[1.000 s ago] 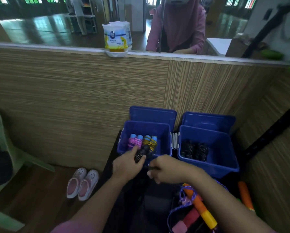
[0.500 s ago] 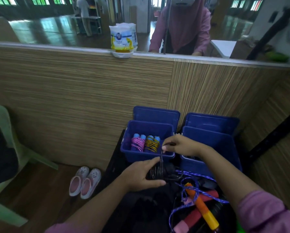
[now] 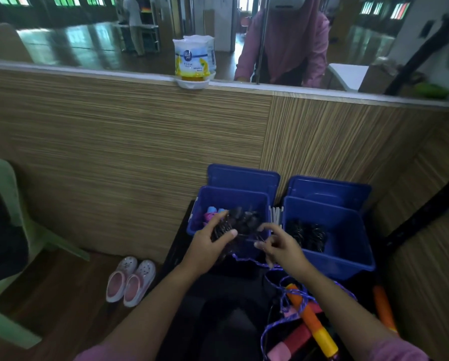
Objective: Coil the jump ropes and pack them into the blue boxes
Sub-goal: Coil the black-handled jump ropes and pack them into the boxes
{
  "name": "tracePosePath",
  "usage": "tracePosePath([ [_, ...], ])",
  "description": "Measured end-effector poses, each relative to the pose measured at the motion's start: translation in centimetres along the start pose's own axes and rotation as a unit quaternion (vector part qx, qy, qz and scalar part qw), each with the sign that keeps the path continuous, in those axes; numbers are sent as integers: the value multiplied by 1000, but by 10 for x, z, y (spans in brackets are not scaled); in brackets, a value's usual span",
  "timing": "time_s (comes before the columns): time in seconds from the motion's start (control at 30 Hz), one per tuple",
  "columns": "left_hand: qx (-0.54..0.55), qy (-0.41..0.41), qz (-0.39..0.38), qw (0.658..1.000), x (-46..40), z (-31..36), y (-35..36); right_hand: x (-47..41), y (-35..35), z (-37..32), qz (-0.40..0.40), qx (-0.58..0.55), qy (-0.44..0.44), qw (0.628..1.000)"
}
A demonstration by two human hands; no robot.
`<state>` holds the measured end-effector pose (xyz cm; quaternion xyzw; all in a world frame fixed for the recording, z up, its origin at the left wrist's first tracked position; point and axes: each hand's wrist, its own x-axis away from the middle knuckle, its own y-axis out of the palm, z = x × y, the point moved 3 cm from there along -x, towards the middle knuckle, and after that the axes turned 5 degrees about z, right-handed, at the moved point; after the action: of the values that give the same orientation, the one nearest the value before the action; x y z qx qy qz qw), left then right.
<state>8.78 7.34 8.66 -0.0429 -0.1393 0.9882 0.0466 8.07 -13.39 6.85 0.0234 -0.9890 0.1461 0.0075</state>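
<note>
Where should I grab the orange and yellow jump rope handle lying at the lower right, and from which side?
Take the orange and yellow handle around its orange shaft, coming from above. It lies flat and slanted, with the upper end tangled in purple cord, so a pinch across the bare middle looks easiest.

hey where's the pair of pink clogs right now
The pink clogs sit side by side on the wooden floor at lower left in the head view, between the green chair and the left forearm.

I note a pair of pink clogs (image 3: pixel 131 281) on the wood floor, a green plastic chair (image 3: pixel 8 256) to their left, and an air freshener (image 3: pixel 192 62) on the ledge.
</note>
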Motion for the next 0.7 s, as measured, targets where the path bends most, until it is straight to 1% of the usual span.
tracePosePath([
  [0.03,11,-20,22,999,-4,-7,-1,2,4,-3,3,-11,-12,1000],
  [0.1,6,-48,39,998,-6,-14,2,5,12,-3,0,-16,0,1000],
  [0.17,-23,-73,54,996,-6,-18,5,8,19,1,-10,9,5,1000],
  [0.2,-40,-86,61,994,-6,-17,5,10,21,3,-6,27,-8,1000],
  [0.27,-56,-98,75,991,-7,-18,5,12,24,4,15,50,-62,997],
  [0.33,-26,-108,89,990,-7,-21,6,12,24,5,34,93,-116,988],
  [0.4,1,-125,86,988,-4,-25,9,12,26,3,28,144,-165,975],
  [0.43,11,-131,80,988,-3,-27,11,12,27,2,23,146,-180,973],
  [0.5,17,-132,81,988,1,-29,13,12,28,1,18,124,-171,977],
  [0.7,29,-119,94,988,1,-23,15,13,29,5,6,67,-99,993],
])
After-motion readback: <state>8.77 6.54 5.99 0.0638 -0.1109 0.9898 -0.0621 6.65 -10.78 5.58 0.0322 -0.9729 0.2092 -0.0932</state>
